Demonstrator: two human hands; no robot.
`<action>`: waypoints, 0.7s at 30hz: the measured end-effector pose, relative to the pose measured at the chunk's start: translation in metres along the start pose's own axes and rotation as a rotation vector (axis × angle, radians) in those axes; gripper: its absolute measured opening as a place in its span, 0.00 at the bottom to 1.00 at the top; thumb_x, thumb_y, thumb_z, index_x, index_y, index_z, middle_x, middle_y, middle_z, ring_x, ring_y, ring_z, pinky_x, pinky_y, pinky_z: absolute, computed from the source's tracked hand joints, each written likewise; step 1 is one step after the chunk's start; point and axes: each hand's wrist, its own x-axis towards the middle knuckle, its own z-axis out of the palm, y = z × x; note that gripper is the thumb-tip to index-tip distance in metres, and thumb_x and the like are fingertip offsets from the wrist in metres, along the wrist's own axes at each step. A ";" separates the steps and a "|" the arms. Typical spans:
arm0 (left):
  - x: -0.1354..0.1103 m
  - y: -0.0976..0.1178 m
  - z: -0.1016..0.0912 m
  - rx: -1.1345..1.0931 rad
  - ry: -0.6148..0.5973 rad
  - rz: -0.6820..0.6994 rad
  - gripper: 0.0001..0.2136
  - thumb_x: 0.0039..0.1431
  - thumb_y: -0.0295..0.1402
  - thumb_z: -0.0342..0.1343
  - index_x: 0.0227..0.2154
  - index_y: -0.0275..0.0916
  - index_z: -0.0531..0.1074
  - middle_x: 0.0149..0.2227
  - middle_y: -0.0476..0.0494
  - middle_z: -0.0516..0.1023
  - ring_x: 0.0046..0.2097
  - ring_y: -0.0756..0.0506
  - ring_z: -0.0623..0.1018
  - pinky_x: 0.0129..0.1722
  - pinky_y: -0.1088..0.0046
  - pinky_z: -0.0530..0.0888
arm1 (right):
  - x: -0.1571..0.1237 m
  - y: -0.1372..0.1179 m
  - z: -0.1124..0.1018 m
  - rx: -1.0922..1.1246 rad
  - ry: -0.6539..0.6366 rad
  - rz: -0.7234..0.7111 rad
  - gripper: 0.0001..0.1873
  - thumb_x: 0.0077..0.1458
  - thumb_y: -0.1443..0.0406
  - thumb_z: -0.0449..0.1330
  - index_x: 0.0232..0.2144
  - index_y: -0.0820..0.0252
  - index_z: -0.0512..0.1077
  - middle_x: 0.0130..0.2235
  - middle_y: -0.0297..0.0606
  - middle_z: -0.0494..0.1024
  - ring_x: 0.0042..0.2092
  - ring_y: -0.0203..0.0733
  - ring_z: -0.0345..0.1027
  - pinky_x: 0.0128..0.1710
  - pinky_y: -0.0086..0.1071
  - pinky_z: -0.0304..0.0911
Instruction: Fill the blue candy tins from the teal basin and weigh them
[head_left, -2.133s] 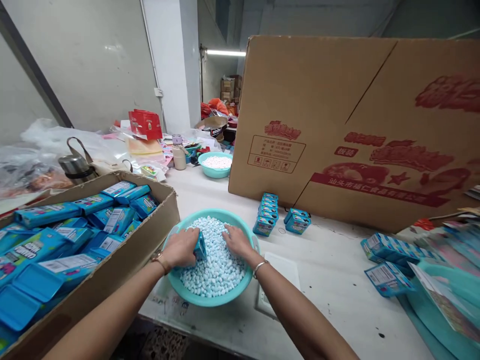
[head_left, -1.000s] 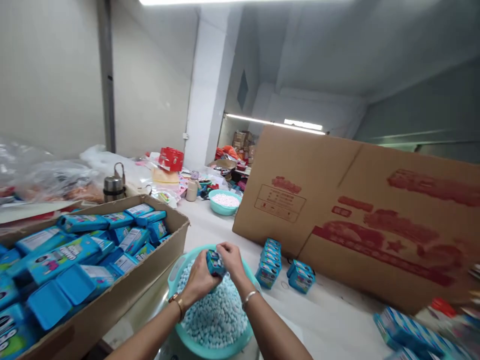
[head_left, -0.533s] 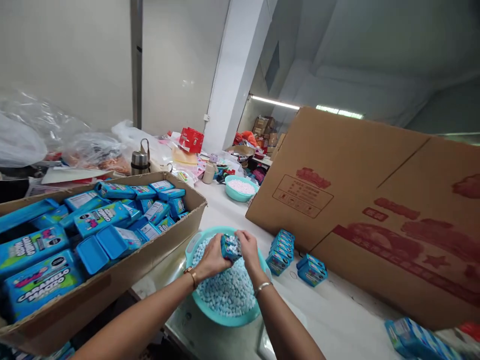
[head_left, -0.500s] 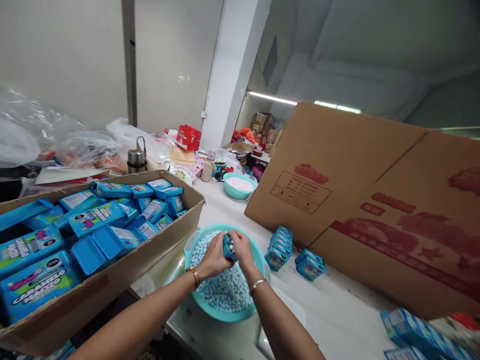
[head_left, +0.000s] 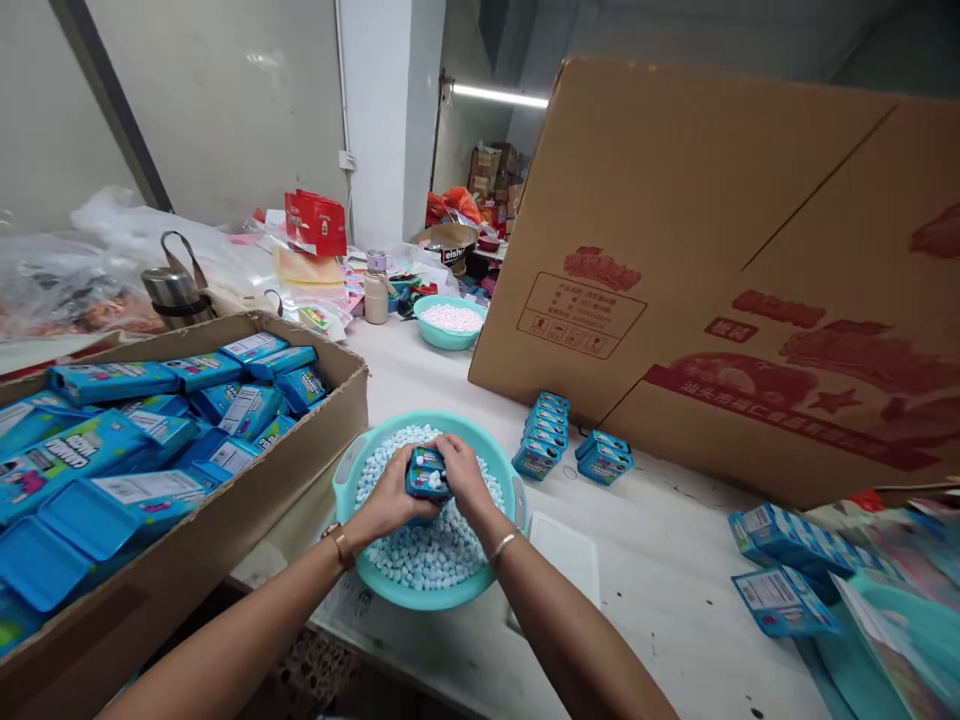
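- The blue container (head_left: 427, 482), earlier dug into the pellets (head_left: 431, 565), is now raised over the basin (head_left: 427, 600); pellets seem to be lifted with it.
- It is clamped by the left hand's (head_left: 391, 500) fingers.
- It is touched by the right hand (head_left: 463, 474); whether those fingers are closed cannot be told.
- Its underside is hidden; the carton (head_left: 247, 510) is cut off.

A huge brown carton (head_left: 705, 290) with red printing looms along the far side of the tabletop (head_left: 660, 590). Over to the left I see a steel flask (head_left: 171, 288), crumpled clear plastic (head_left: 75, 275), a red packet (head_left: 315, 222) and a lilac-topped beige bottle (head_left: 376, 295). Behind, a tube light (head_left: 499, 95) glows beside a white pillar (head_left: 375, 120).
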 end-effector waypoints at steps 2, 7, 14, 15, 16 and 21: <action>-0.004 0.000 -0.001 0.013 0.024 -0.019 0.38 0.33 0.25 0.70 0.52 0.40 0.65 0.52 0.42 0.70 0.54 0.37 0.71 0.55 0.61 0.68 | -0.003 0.001 -0.003 0.033 0.014 0.020 0.13 0.49 0.56 0.55 0.25 0.58 0.73 0.30 0.33 0.77 0.37 0.41 0.69 0.38 0.32 0.62; -0.008 0.004 0.001 -0.081 -0.024 -0.082 0.37 0.35 0.25 0.68 0.53 0.41 0.63 0.50 0.43 0.72 0.50 0.39 0.74 0.50 0.63 0.72 | -0.007 0.005 -0.001 0.087 0.021 0.059 0.12 0.49 0.56 0.56 0.26 0.57 0.73 0.33 0.35 0.79 0.38 0.42 0.70 0.40 0.33 0.63; -0.008 0.007 0.005 -0.184 -0.030 -0.143 0.39 0.35 0.27 0.70 0.54 0.41 0.61 0.47 0.45 0.74 0.48 0.41 0.76 0.47 0.66 0.73 | -0.010 0.002 0.000 0.103 0.016 0.082 0.12 0.50 0.57 0.54 0.28 0.57 0.72 0.35 0.36 0.80 0.41 0.43 0.72 0.44 0.34 0.63; -0.010 0.009 0.002 -0.185 -0.041 -0.145 0.39 0.35 0.27 0.70 0.54 0.41 0.61 0.48 0.45 0.74 0.48 0.41 0.76 0.47 0.66 0.74 | -0.009 0.003 -0.003 0.098 -0.004 0.102 0.12 0.51 0.57 0.54 0.28 0.58 0.73 0.36 0.36 0.80 0.41 0.44 0.72 0.44 0.35 0.63; -0.013 0.013 -0.001 -0.185 -0.051 -0.149 0.39 0.36 0.28 0.71 0.54 0.42 0.61 0.48 0.44 0.74 0.49 0.40 0.76 0.48 0.65 0.74 | -0.008 0.003 -0.006 0.091 -0.016 0.122 0.13 0.51 0.56 0.54 0.29 0.58 0.73 0.37 0.37 0.80 0.42 0.44 0.72 0.43 0.36 0.63; -0.029 0.026 -0.025 -0.227 -0.052 -0.200 0.43 0.36 0.32 0.72 0.57 0.42 0.58 0.52 0.41 0.73 0.51 0.38 0.77 0.53 0.59 0.73 | -0.012 -0.001 -0.035 0.028 0.017 0.125 0.14 0.48 0.58 0.61 0.37 0.56 0.75 0.44 0.37 0.80 0.51 0.47 0.69 0.51 0.38 0.61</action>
